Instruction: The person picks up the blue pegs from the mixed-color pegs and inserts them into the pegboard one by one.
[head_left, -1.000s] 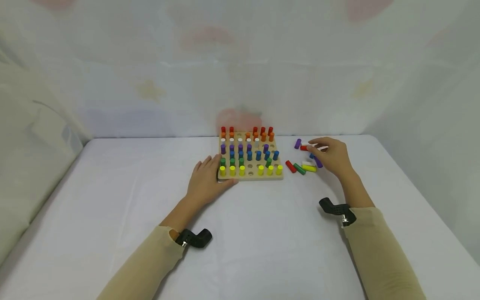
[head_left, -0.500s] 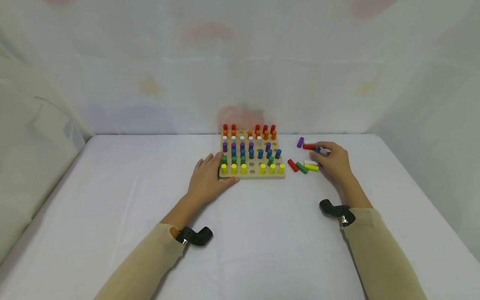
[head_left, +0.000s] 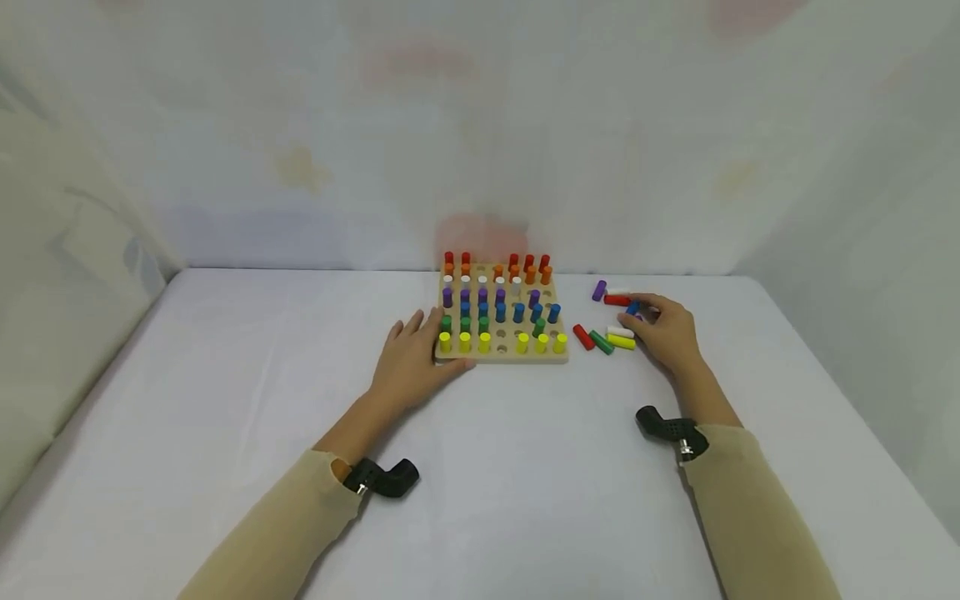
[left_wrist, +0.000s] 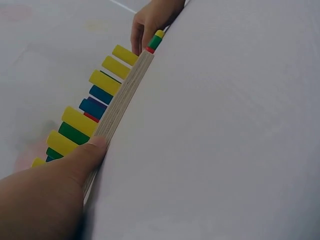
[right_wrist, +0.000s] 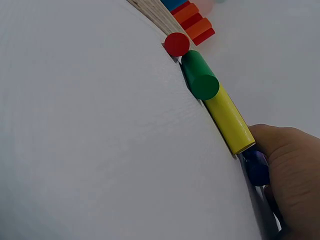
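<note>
The person's right hand [head_left: 667, 332] lies among the loose coloured wooden pegs at about three o'clock of the square wooden pegboard [head_left: 501, 353], its fingers curled round a short blue cylindrical peg [head_left: 632, 308] just beside a red peg [head_left: 617, 300] and a yellow peg [right_wrist: 229, 120]. The left hand [head_left: 412, 360] rests flat and relaxed on the table at eight o'clock of the board, thumb against its near edge. The step looks like picking up; the next move calls for lifting it to an empty hole.
</note>
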